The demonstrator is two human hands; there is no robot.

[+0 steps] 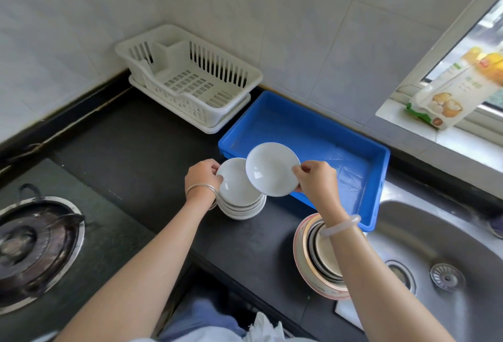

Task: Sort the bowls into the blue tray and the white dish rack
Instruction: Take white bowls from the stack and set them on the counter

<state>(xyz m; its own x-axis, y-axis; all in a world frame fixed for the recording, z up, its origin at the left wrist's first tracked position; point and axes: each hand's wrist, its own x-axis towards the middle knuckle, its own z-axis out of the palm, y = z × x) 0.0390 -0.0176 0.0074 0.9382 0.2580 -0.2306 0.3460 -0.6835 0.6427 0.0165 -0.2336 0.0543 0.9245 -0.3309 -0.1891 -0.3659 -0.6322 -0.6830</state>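
Note:
A stack of small white bowls [239, 197] stands on the dark counter in front of the blue tray [378, 175]. My left hand [202, 177] grips the rim of the top bowl of that stack. My right hand [317, 178] pinches the edge of one white bowl [270, 169], lifted and tilted above the stack at the tray's near left corner. The white dish rack [190, 75] stands in the far corner and holds nothing. A second stack of larger bowls [313, 257] with a pink rim sits under my right forearm, partly hidden.
A gas burner [32, 243] lies at the left. A steel sink [435, 260] with a drain strainer is at the right. A food package [449, 91] leans on the window sill. Tiled walls close the back.

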